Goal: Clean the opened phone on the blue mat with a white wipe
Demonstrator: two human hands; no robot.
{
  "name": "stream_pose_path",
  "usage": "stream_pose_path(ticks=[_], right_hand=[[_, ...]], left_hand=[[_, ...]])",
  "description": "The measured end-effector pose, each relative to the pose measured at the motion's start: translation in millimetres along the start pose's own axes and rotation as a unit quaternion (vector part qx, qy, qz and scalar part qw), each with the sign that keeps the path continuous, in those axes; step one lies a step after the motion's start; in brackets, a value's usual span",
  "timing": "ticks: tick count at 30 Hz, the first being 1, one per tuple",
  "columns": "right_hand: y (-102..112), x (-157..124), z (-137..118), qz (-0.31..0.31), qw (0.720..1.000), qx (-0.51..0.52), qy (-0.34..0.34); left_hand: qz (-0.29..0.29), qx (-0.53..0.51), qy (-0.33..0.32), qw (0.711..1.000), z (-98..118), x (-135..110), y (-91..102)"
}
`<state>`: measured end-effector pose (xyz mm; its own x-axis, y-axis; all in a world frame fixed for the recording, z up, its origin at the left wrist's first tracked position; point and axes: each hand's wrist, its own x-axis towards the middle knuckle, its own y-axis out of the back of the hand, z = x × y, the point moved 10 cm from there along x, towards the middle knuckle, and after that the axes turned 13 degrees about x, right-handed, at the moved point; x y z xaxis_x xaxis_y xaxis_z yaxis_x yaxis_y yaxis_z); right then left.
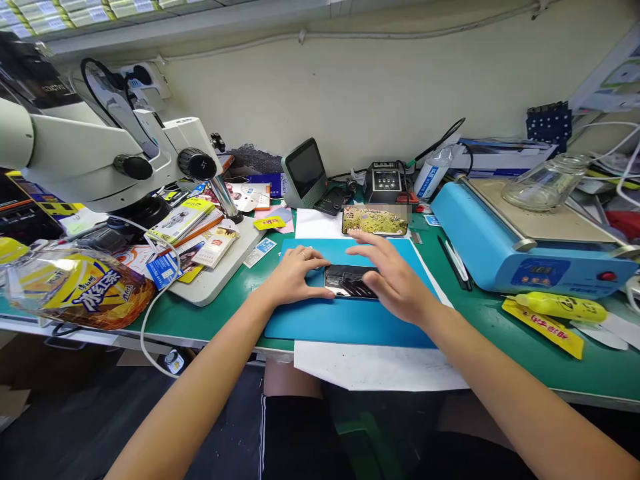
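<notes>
A dark phone (345, 283) lies flat on a blue work mat (345, 320) in the middle of the green bench. My left hand (295, 277) rests at the phone's left end, fingers curled against its edge, a ring on one finger. My right hand (387, 277) lies over the phone's right part with fingers stretched out flat and spread, pressing on its top. A second phone (375, 221) with a lit, colourful screen lies just beyond the mat on white paper.
A white microscope (100, 153) stands at the left over cards and packets. A bottle of iced tea (75, 290) lies at the near left. A blue machine (520, 250) with a glass jar (547, 183) sits right; a yellow tube (560, 307) lies before it. A small screen (305, 172) and a soldering station (385, 180) stand behind.
</notes>
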<state>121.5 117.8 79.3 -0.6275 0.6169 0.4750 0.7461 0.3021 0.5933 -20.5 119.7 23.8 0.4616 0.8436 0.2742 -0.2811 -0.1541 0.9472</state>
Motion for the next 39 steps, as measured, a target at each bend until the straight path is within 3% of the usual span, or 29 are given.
stream_pose_path(ticks=[2,6,10,15,20,25,29,32,35,39], right_hand=[[22,-22,4,0.019,1.000,-0.002,-0.013],[60,-74,38,0.060,0.995,-0.015,-0.083],[70,-103,69,0.074,0.985,-0.018,-0.154],[57,-101,63,0.036,0.987,-0.067,-0.140],[55,-103,55,0.023,0.988,-0.092,-0.124],[58,-105,56,0.034,0.989,-0.075,-0.126],[55,-103,56,0.026,0.989,-0.074,-0.124],[55,-104,57,0.024,0.988,-0.078,-0.130],[55,-105,57,0.023,0.987,-0.084,-0.132],[54,-105,56,0.019,0.987,-0.091,-0.131]], left_hand=[[0.000,0.019,-0.016,1.000,3,0,1.5],[-0.009,0.035,-0.029,0.999,6,0,1.5],[-0.018,0.039,-0.030,0.999,8,2,1.4],[-0.027,0.027,0.014,0.999,0,19,5.8],[0.016,0.055,0.092,0.994,-28,41,26.3],[0.027,0.065,0.132,0.989,-42,16,29.7],[0.021,0.061,0.146,0.987,-43,-10,19.0],[0.033,0.056,0.160,0.985,-41,-16,19.5],[0.060,0.053,0.167,0.983,-33,-15,30.8],[0.142,0.090,0.143,0.975,-8,-15,57.1]])
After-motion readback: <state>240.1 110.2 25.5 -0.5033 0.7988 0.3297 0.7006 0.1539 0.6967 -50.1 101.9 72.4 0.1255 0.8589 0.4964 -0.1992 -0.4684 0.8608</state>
